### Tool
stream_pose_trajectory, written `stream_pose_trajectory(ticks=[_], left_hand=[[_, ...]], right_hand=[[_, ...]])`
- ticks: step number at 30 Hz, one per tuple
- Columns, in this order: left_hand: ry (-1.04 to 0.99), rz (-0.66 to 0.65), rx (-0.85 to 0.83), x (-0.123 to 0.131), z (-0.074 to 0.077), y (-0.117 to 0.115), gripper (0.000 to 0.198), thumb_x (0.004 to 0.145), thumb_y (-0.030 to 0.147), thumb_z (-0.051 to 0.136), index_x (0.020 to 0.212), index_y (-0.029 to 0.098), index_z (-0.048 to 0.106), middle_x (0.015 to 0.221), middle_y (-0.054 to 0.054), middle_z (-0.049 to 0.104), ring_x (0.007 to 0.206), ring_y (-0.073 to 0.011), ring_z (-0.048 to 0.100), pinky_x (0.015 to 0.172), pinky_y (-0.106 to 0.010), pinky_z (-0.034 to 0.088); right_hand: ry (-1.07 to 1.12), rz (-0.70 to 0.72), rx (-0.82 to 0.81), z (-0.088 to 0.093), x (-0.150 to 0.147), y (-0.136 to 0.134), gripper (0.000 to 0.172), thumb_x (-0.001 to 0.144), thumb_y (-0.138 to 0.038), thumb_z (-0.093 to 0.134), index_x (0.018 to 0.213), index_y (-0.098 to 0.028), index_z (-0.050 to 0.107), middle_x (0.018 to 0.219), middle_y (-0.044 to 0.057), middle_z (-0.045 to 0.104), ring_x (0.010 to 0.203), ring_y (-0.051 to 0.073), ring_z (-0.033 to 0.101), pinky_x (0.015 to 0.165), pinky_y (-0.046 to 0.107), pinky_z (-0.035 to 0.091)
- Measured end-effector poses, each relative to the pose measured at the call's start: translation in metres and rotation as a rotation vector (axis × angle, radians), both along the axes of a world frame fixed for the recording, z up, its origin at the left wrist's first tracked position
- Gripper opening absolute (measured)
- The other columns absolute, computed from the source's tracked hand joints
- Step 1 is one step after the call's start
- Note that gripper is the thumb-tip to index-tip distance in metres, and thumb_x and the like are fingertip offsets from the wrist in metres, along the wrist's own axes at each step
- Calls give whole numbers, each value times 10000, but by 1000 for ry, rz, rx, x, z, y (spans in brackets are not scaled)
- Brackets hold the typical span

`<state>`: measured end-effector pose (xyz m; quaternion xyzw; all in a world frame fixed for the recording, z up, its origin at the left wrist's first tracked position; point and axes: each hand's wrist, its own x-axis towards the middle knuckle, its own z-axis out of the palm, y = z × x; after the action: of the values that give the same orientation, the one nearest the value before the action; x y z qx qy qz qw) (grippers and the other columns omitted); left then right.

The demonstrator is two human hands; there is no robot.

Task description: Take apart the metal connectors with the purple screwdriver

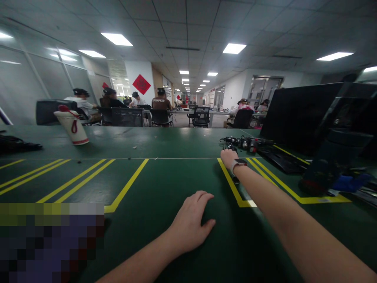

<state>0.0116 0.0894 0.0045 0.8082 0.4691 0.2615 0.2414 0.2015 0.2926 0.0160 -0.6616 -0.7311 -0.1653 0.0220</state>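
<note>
Right hand (228, 159) is stretched far forward over the green tabletop (176, 177), at the near-left edge of a cluster of small dark devices (243, 143) with some cable; the cluster is located right of centre, just left of the black monitor (297, 110). Fingers are curled and mostly hidden behind the back of the hand, so whether anything is gripped cannot be told. A thin pale rod (224, 145) is seen upright just at the knuckles; contact can't be resolved. A smartwatch (240, 161) with a light strap is worn on that wrist; a small dark cylindrical item (236, 180) is partly covered by it. Left hand (191, 224) is held nearer, left of the right forearm, fingers slightly bent, thumb spread wide from them, nothing held; whether the tabletop is touched can't be told. Tabletop is marked out with yellow tape (129, 184). At right, a flat black item (282, 157) is set before the monitor, with a dark bottle (332, 161) and a blue item (350, 182) nearby. A white-and-red cup (73, 127) is placed far left. Beyond the tabletop, black office chairs (201, 117) and seated people (161, 103) are seen; a red diamond-shaped poster (141, 84) is mounted on a white pillar (129, 68).
</note>
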Motion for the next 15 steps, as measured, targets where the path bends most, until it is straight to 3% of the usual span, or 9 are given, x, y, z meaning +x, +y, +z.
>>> stream_pose_trajectory(ticks=[8, 11, 14, 15], left_hand=[[-29, 10, -31, -1, -1, 1, 490, 737, 282, 593, 1212, 279, 473, 1263, -51, 506, 1166, -283, 451, 978, -480, 357], [-133, 67, -70, -2, -5, 5, 567, 749, 293, 589, 1278, 254, 387, 1275, -82, 487, 1123, -270, 490, 922, -459, 418], [-283, 161, -43, -3, -8, 8, 654, 735, 278, 612, 1309, 217, 307, 1288, -116, 463, 1124, -266, 494, 921, -455, 423], [-324, 170, -22, -4, -7, 8, 653, 725, 254, 621, 1299, 208, 314, 1280, -118, 469, 1133, -265, 488, 938, -453, 411]], right_hand=[[153, 175, 74, 23, 8, -46, 238, 858, -241, 544, 1057, -112, 548, 1075, 96, 571, 944, 209, 571, 797, 389, 476], [284, 322, 126, 28, -6, -87, 195, 798, -129, 562, 990, -107, 535, 1015, 111, 583, 965, 196, 546, 833, 308, 440], [454, 449, 124, 22, -27, -137, 197, 784, -201, 573, 959, -166, 491, 918, 38, 591, 823, 142, 573, 707, 245, 476], [682, 544, 75, 17, -33, -153, 218, 748, -173, 602, 934, -171, 487, 884, 28, 590, 782, 144, 576, 667, 249, 482]])
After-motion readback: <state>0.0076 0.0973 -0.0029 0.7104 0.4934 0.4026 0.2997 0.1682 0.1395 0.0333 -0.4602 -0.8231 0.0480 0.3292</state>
